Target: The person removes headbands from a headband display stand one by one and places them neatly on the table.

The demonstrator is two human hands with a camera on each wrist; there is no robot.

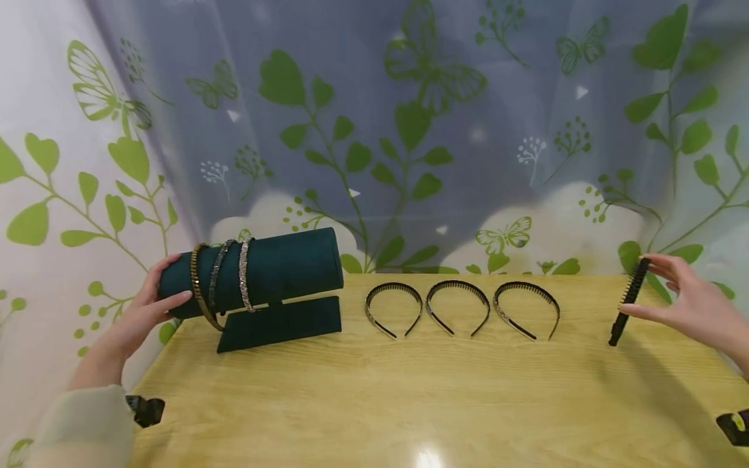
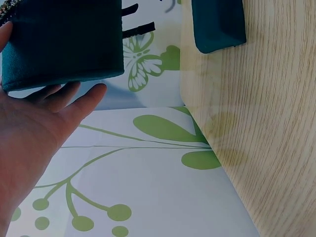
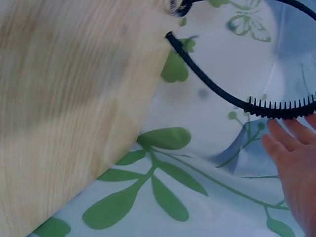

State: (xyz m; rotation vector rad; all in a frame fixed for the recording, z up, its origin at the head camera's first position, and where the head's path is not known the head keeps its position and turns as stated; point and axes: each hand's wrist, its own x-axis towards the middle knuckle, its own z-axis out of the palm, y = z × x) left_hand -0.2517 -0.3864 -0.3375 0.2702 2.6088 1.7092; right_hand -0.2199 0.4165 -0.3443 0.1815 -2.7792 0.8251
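Note:
My left hand (image 1: 137, 309) grips the left end of a dark green, velvety roll-shaped headband stand (image 1: 298, 260), thumb on its front and fingers at the back. Around the roll sit a gold headband (image 1: 197, 279), a dark grey glittery headband (image 1: 216, 276) and a silver glittery headband (image 1: 243, 273). My right hand (image 1: 696, 302) pinches a black toothed headband (image 1: 632, 292) between thumb and fingers, above the table's right side. In the right wrist view, the teeth of this black headband (image 3: 281, 109) show beside the fingertips, and one tip points toward the table.
On the wooden table (image 1: 374, 403) lie a left headband (image 1: 394, 285), a middle headband (image 1: 458, 283) and a right headband (image 1: 526, 285), all toothed and side by side. Behind the table hangs a curtain (image 1: 351, 130) with green leaves and butterflies.

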